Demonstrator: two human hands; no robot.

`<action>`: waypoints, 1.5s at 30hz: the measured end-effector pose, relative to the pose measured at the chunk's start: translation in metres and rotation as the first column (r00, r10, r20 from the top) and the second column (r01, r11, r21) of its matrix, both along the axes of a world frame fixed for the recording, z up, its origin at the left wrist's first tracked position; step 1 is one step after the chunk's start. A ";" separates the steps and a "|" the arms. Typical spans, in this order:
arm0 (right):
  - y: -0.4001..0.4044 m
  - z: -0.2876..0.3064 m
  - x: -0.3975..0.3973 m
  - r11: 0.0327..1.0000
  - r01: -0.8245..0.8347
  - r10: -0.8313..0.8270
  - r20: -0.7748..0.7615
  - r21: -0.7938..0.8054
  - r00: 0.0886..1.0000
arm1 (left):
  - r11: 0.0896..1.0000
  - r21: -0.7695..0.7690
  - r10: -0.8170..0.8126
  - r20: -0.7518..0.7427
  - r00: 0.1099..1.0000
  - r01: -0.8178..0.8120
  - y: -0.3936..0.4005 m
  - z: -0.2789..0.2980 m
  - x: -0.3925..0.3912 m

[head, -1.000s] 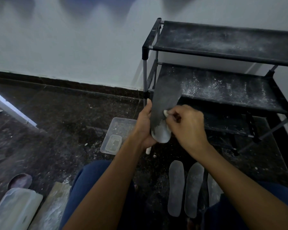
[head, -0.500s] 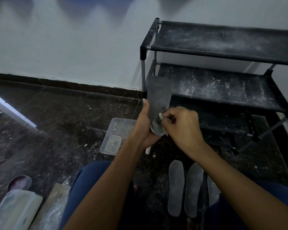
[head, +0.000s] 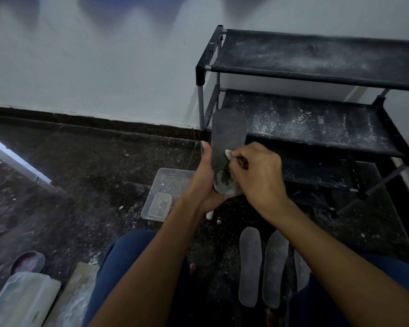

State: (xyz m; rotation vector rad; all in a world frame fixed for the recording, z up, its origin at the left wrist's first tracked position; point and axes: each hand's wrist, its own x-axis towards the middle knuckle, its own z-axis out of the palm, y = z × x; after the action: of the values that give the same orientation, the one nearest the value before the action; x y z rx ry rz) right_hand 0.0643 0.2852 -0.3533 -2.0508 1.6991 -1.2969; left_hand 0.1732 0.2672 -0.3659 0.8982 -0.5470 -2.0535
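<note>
- A dim room: a dark, speckled floor (head: 80,185) dusted with white powder runs up to a pale wall (head: 104,55).
- A white plastic tub (head: 21,300) lies at the floor's near-left corner.
- A clear container (head: 172,175) sits mid-floor with a smaller box (head: 161,204) inside it.
- The left hand (head: 207,182) wraps the heel end of a grey insole (head: 227,135), holding it upright in the air, thumb along its left edge.
- The insole looks thin, light and bendy, so a grip low at the heel with support behind probably keeps it from flexing; its powdered face may be slippery.
- The right hand (head: 257,175) pinches a small white lump (head: 228,152) against the insole's face.
- More insoles (head: 249,267) lie flat, side by side, near the knees.
- A black rack (head: 316,126) stands at the floor's wall edge, far right.
</note>
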 end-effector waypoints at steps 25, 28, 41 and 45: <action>0.016 -0.004 0.013 0.958 -0.153 0.118 0.153 0.243 0.981 | 1.000 -0.009 0.028 -0.010 1.000 -0.028 0.000 -0.001 0.002; 0.026 -0.002 0.014 0.928 -0.231 0.161 0.242 0.293 0.957 | 0.998 -0.033 0.048 -0.023 0.999 -0.048 -0.001 -0.002 0.004; 0.028 0.000 0.015 0.934 -0.267 0.213 0.230 0.237 0.950 | 0.995 0.015 0.098 -0.087 0.991 -0.097 -0.002 -0.002 0.008; 0.018 -0.003 0.009 0.969 -0.171 0.158 0.085 0.176 0.984 | 0.997 0.017 0.081 -0.102 0.992 -0.079 -0.002 0.001 0.009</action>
State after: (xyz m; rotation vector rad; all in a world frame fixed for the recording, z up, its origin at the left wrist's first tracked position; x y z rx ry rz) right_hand 0.0729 0.3035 -0.3561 -1.9694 1.5203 -1.1038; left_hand 0.1821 0.2656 -0.3646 0.8046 -0.4357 -2.0199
